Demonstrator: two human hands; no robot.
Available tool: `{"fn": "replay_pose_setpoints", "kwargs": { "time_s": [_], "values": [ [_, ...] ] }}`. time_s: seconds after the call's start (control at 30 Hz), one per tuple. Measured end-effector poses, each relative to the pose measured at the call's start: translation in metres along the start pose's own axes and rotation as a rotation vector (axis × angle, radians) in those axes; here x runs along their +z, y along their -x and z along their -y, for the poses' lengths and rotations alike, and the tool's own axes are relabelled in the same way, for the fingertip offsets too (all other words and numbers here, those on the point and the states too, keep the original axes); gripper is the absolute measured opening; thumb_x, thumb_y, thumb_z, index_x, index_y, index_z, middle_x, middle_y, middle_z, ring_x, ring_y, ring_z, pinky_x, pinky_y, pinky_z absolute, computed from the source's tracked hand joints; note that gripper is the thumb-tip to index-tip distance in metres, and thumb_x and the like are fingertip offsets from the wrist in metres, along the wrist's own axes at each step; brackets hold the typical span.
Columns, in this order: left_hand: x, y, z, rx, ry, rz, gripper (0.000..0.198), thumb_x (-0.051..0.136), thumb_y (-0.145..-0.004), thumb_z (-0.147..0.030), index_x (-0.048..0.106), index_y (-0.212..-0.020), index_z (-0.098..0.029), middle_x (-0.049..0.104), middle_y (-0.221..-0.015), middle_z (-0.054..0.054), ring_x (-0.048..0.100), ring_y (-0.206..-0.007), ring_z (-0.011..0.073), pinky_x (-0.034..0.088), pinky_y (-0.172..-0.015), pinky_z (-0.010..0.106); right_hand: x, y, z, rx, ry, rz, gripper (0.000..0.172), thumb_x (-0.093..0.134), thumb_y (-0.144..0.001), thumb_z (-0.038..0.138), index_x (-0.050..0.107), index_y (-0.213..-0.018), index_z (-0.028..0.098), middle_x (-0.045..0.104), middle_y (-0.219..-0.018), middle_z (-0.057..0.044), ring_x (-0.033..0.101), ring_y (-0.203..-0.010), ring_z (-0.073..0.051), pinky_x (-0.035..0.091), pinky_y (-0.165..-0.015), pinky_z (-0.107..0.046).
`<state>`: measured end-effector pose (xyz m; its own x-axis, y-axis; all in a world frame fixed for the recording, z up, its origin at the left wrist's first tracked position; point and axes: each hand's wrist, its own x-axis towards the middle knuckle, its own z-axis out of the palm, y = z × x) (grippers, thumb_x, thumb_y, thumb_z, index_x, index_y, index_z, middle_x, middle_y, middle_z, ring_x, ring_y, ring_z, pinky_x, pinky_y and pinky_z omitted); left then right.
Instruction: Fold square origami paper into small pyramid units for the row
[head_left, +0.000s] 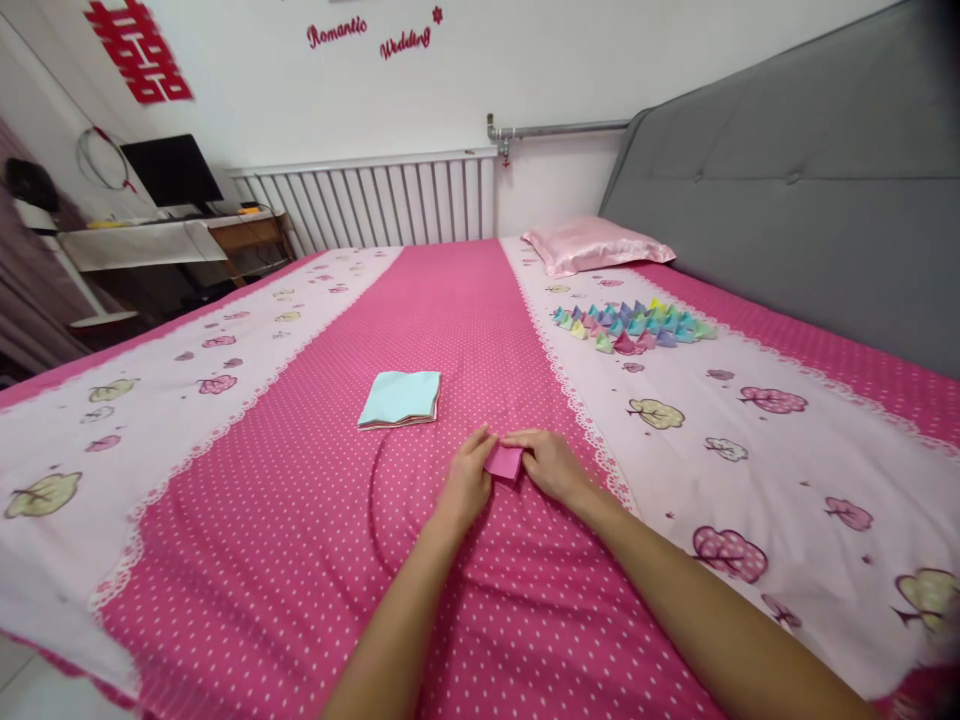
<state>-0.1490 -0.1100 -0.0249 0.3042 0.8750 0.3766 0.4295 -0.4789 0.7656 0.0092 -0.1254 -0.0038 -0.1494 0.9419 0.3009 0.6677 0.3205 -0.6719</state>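
Note:
Between my two hands is a small folded piece of pink paper (503, 462), held just above the bedspread. My left hand (470, 474) pinches its left edge, and my right hand (553, 465) grips the upper right corner with thumb and fingers. Up and to the left of my hands lies a stack of square paper sheets (400, 399), pale blue on top. Several small folded paper pieces (637, 325) in blue, green, yellow, purple and pink sit grouped on the bed to the far right.
The bed wears a pink dotted bedspread (315, 510) with light printed bands. A pink pillow (600, 245) lies by the grey headboard (780, 190). Behind are a white radiator (375, 205) and a desk (142, 240) with a monitor (172, 170).

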Motion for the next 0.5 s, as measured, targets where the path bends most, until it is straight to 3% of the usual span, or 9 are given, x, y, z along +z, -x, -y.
{"fn": "replay_pose_setpoints", "kwargs": {
  "time_s": [0.13,0.23,0.37,0.5],
  "values": [
    [-0.001,0.004,0.003,0.111,-0.461,0.173,0.045,0.036,-0.076,-0.003,0.052,-0.118,-0.004,0.047,-0.127,0.018,0.040,-0.122,0.0228,0.031,-0.103,0.038,-0.001,0.005,0.003,-0.071,0.233,0.189,0.042,0.039,-0.078,0.008,0.056,-0.117,0.011,0.054,-0.122,-0.012,0.048,-0.113,-0.022,0.034,-0.099,-0.037],
    [-0.004,0.012,-0.003,0.156,-0.686,0.282,0.045,0.033,-0.080,-0.007,0.045,-0.123,-0.004,0.046,-0.129,0.017,0.036,-0.124,0.0232,0.028,-0.104,0.040,-0.007,0.012,0.004,-0.161,0.264,0.324,0.048,0.040,-0.081,0.015,0.042,-0.129,0.010,0.045,-0.131,-0.012,0.038,-0.122,-0.021,0.028,-0.103,-0.036],
    [-0.007,0.020,-0.014,0.138,-0.809,0.362,0.046,0.031,-0.083,-0.013,0.039,-0.128,-0.005,0.038,-0.134,0.016,0.030,-0.127,0.0241,0.027,-0.104,0.042,-0.012,0.019,0.005,-0.117,0.231,0.486,0.067,0.045,-0.082,0.041,0.024,-0.137,0.010,0.025,-0.143,-0.013,0.019,-0.132,-0.025,0.019,-0.107,-0.040],
    [-0.004,0.021,-0.018,0.101,-0.884,0.410,0.050,0.036,-0.081,-0.016,0.037,-0.128,-0.001,0.035,-0.135,0.019,0.027,-0.128,0.0256,0.025,-0.105,0.041,-0.012,0.022,0.008,-0.063,0.246,0.595,0.093,0.043,-0.073,0.065,0.012,-0.140,0.008,0.008,-0.146,-0.013,0.003,-0.134,-0.029,0.010,-0.109,-0.041]
  ]
}}
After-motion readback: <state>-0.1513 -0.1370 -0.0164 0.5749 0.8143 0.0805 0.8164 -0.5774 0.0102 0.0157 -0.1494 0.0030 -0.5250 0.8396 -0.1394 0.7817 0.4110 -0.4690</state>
